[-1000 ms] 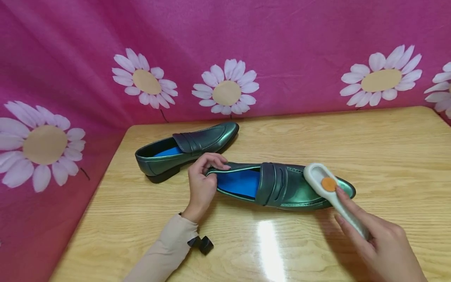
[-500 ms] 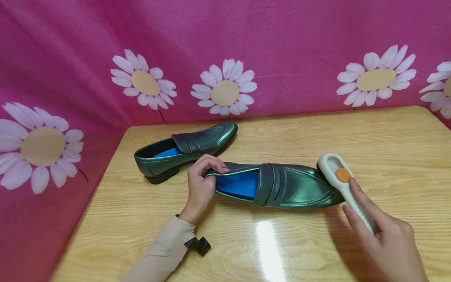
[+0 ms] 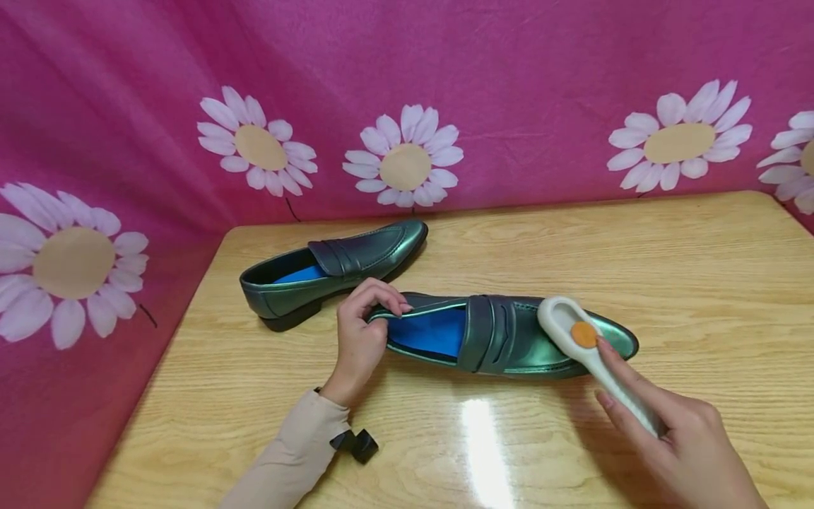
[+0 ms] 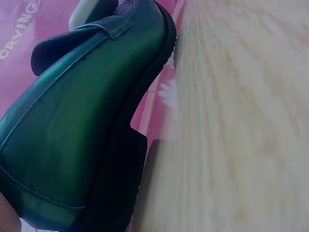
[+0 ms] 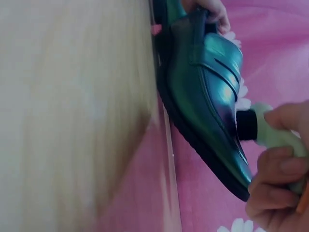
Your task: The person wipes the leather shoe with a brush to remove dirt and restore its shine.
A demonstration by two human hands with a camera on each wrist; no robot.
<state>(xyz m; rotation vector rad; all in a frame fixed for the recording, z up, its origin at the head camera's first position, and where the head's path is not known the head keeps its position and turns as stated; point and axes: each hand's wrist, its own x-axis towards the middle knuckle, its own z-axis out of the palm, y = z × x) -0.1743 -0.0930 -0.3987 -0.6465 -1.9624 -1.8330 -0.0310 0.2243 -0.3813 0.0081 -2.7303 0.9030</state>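
Observation:
A dark green metallic loafer (image 3: 540, 336) with a blue insole points right in the head view. My left hand (image 3: 362, 332) pinches its back rim at the heel. My right hand (image 3: 687, 435) grips a white-handled shoe brush (image 3: 613, 385) with an orange spot on its back, the forefinger stretched along it. In the right wrist view the dark bristles (image 5: 246, 125) meet the upper just ahead of the strap. The left wrist view shows the loafer's side and heel block (image 4: 120, 179) close over the tabletop.
A matching loafer (image 3: 343, 272) stands on the wooden table (image 3: 699, 254) behind my left hand, toe to the right. A pink cloth (image 3: 534, 106) with white daisies hangs along the table's back and left sides.
My right hand has carried the brush out to the toe and then back left toward the strap. The left hand and held loafer stay nearly in place.

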